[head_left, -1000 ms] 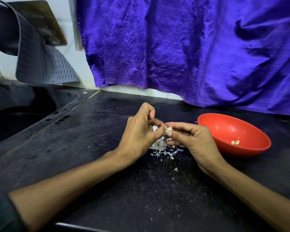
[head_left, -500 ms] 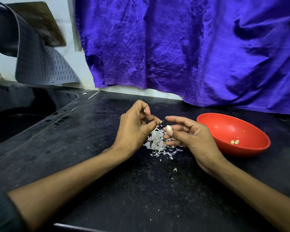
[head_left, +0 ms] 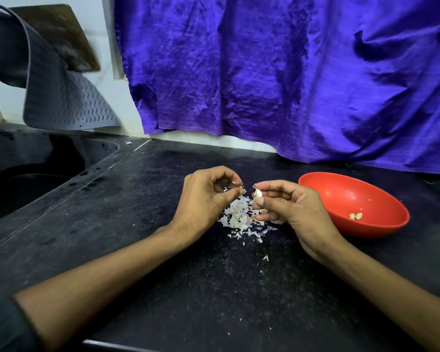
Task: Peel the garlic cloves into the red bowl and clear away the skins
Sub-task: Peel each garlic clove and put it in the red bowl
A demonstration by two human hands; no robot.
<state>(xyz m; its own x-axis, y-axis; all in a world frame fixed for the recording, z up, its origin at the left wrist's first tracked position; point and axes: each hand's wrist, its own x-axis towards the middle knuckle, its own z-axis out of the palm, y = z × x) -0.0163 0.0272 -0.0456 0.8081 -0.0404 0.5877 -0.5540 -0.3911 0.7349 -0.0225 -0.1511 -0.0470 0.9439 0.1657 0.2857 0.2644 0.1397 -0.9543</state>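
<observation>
Head view: clove pinched over the skins

Right hand [head_left: 295,209] pinches a garlic clove [head_left: 258,194] between thumb and forefinger, other fingers loosely curled. Left hand [head_left: 203,199], just beside it and apart, has curled fingers nipping a small flake of skin [head_left: 235,183]. Below both, a heap of skins [head_left: 241,218] lies mid-counter [head_left: 137,224]. Toward the counter's right edge sits the red bowl [head_left: 341,189], peeled cloves [head_left: 355,216] inside.

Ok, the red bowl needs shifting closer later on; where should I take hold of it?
Probably the near rim of the red bowl, pinched from above with the right hand once it lets go of the garlic clove. The bowl is shallow and open-topped, its rim bare, and the peeled cloves lie low inside, clear of that grip.
</observation>
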